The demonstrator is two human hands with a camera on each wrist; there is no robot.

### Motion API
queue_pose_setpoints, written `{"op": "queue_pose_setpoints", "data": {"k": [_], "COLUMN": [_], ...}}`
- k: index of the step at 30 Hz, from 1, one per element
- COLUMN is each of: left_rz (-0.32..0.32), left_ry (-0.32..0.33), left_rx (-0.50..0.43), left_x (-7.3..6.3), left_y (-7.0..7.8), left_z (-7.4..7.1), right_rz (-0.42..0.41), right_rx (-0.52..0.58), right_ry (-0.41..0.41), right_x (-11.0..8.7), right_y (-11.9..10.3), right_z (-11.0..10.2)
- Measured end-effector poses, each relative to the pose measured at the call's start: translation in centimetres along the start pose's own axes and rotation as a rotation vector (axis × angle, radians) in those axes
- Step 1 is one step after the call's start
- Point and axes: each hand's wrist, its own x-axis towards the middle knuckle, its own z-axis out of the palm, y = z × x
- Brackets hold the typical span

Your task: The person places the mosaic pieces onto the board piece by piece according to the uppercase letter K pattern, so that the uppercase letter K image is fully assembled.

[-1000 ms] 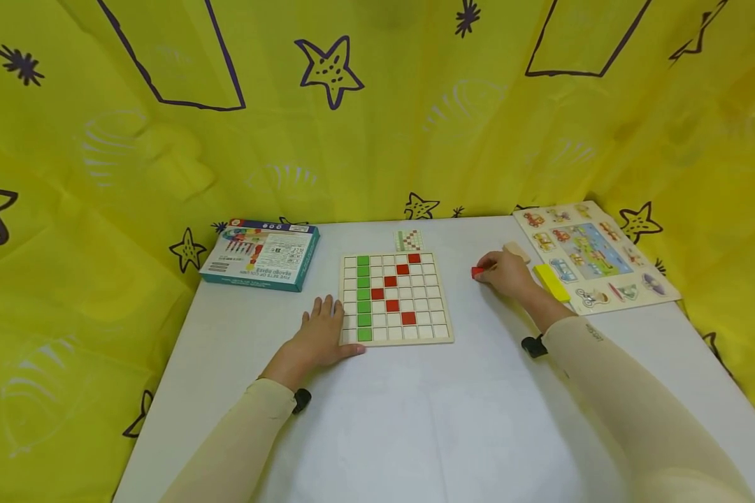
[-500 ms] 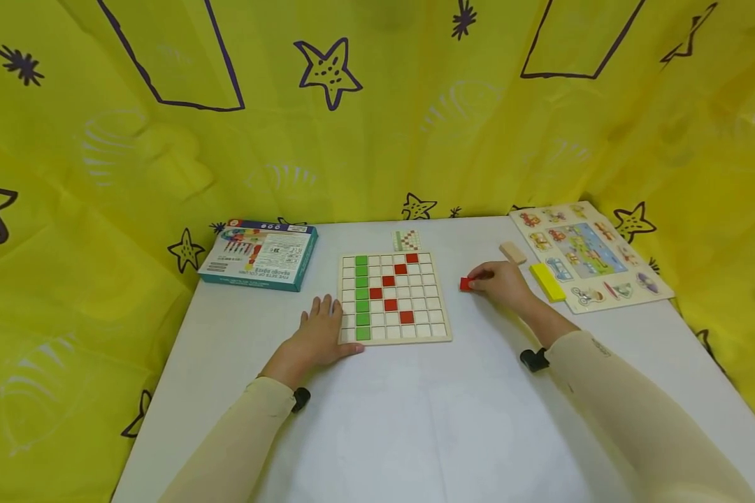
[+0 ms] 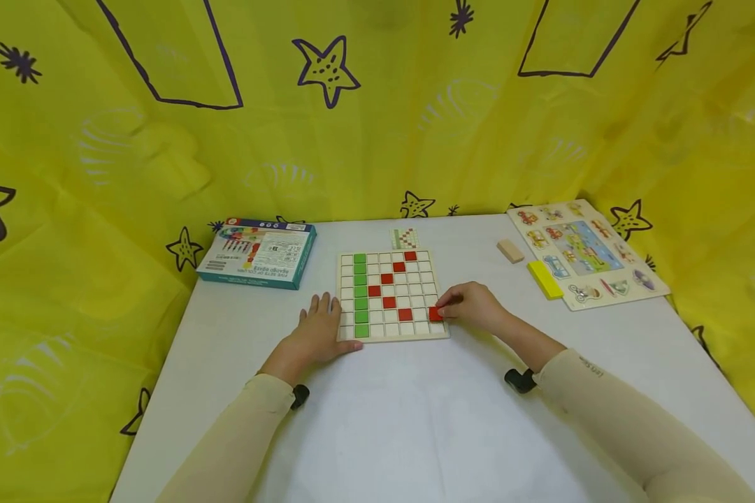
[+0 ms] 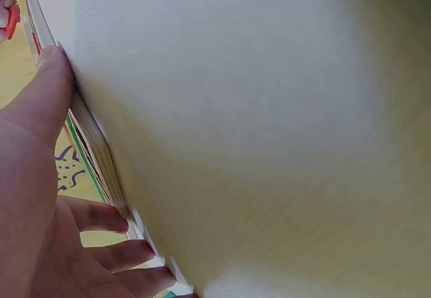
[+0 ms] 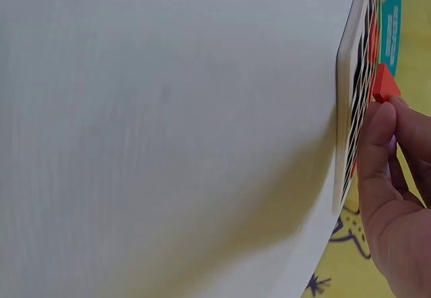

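Note:
A wooden grid board (image 3: pixel 393 340) lies flat on the white table, with a column of green squares (image 3: pixel 361 293) and red squares (image 3: pixel 386 279) in diagonal lines. My right hand (image 3: pixel 475 307) pinches a red square tile (image 3: pixel 435 314) between thumb and fingers, over the board's right edge near the lower row. In the right wrist view the tile (image 5: pixel 384 82) is tilted just above the board. My left hand (image 3: pixel 314 333) rests at the board's lower left corner, fingers spread along its left side and thumb along its front edge.
A small pattern card (image 3: pixel 405 238) lies behind the board. A teal-edged box (image 3: pixel 258 253) stands at the back left. To the right are a plain wooden block (image 3: pixel 510 251), a yellow block (image 3: pixel 544 280) and a picture puzzle board (image 3: pixel 588 255). Yellow cloth (image 3: pixel 352 154) hangs behind.
My right hand has carried the red tile leftward and toward me, from beside the wooden block to the board's right edge. My left hand stays in place at the board.

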Motion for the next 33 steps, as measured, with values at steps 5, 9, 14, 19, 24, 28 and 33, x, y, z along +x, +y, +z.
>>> {"op": "queue_pose_setpoints", "data": {"k": [5,9,14,19,24,28,33], "left_rz": [0.001,0.002,-0.001,-0.007,0.001,0.004,0.001], "left_ry": [-0.003,-0.007,-0.012,-0.018,-0.017,-0.016,-0.009], "left_rx": [0.0,-0.004,-0.007,-0.006,-0.002,0.001,-0.002], "left_x": [0.1,0.3,0.3,0.3,0.0,-0.1,0.0], "left_y": [0.0,0.0,0.1,0.3,0.5,0.4,0.3], "left_z": [0.1,0.2,0.2,0.1,-0.2,-0.3,-0.1], "right_rz": [-0.002,0.018,0.025,-0.006,-0.04,-0.059,-0.053], "right_rx": [0.005,0.018,0.041,0.009,-0.028,-0.052,-0.055], "right_ry": [-0.041,-0.057,-0.074,-0.074,-0.081,-0.091,-0.094], "right_x": [-0.6,-0.8,-0.9,-0.9,-1.0,-1.0,-0.9], "right_y": [-1.3,-1.5,-1.5,-1.4,-1.7,-2.0,-2.2], "right_z": [1.0,1.4,1.9,2.4,2.6,2.7,2.8]}}
